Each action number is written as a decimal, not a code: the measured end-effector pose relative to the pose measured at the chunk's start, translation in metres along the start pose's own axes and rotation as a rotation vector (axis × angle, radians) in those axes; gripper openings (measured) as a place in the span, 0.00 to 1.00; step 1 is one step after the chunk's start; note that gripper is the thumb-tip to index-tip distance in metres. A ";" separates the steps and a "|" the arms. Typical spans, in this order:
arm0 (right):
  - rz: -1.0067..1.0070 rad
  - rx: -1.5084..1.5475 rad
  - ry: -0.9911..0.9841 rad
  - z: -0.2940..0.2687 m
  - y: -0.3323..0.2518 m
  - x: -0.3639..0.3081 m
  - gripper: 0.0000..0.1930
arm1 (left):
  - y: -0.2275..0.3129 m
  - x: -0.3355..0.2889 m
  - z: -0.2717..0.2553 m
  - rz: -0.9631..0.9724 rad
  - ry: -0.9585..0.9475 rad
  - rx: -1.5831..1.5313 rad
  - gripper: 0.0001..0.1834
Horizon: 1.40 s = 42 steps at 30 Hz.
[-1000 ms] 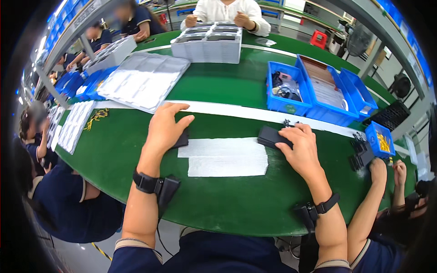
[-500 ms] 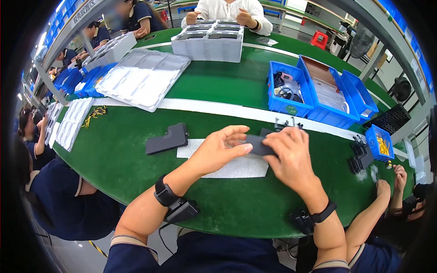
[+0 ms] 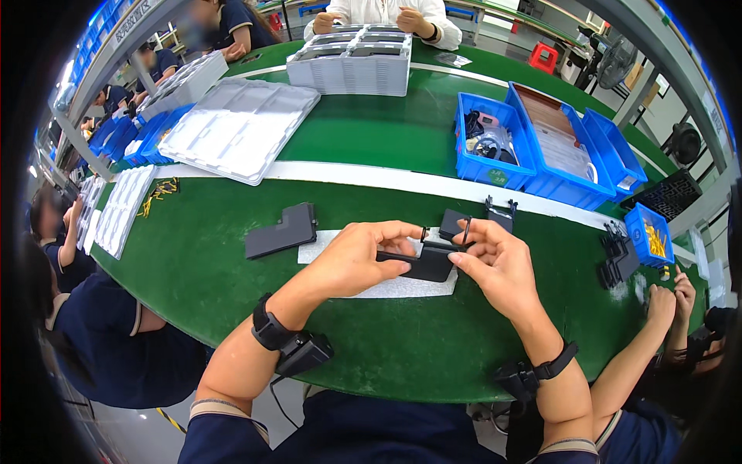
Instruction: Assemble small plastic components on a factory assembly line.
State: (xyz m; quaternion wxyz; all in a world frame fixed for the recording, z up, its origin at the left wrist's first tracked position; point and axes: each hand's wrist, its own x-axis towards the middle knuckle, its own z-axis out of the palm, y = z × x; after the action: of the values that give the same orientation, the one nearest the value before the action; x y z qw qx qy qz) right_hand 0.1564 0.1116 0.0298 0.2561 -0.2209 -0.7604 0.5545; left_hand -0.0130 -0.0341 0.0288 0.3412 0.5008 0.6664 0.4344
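A black plastic housing with thin upright prongs is held between my two hands, tilted above a white sheet. My left hand grips its left end, thumb in front and fingers behind. My right hand pinches the right end near a prong. Just behind my hands lie a flat black part and a pronged black part, both partly covered by my right fingers. To the left rests an L-shaped black part, apart from the sheet.
Several black parts lie at the right beside a small blue bin of yellow pieces. Larger blue bins stand at the back right. White trays and loose yellow pieces are at the left. A co-worker's hands rest at the right edge.
The black housing has been turned so its long front side and upright prongs show. My right hand has shifted from over it to its right end, uncovering more of the parts behind.
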 end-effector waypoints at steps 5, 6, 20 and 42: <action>0.013 0.032 -0.084 -0.002 0.002 0.000 0.11 | 0.003 0.005 0.017 0.065 0.173 -0.093 0.15; -0.032 -0.029 -0.074 -0.002 0.003 0.000 0.10 | 0.003 0.005 0.017 0.064 0.177 -0.092 0.15; -0.691 -0.551 -0.039 0.001 -0.002 0.004 0.11 | -0.012 0.007 0.018 -0.005 0.226 -0.291 0.09; -0.320 -0.307 -0.070 0.001 -0.013 -0.006 0.03 | 0.013 -0.001 0.019 0.282 0.285 0.289 0.08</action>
State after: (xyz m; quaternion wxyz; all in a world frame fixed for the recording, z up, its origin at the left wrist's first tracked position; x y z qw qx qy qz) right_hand 0.1596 0.1039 0.0408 0.2775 -0.1144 -0.8696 0.3921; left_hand 0.0092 -0.0293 0.0335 0.1047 0.5661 0.6865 0.4441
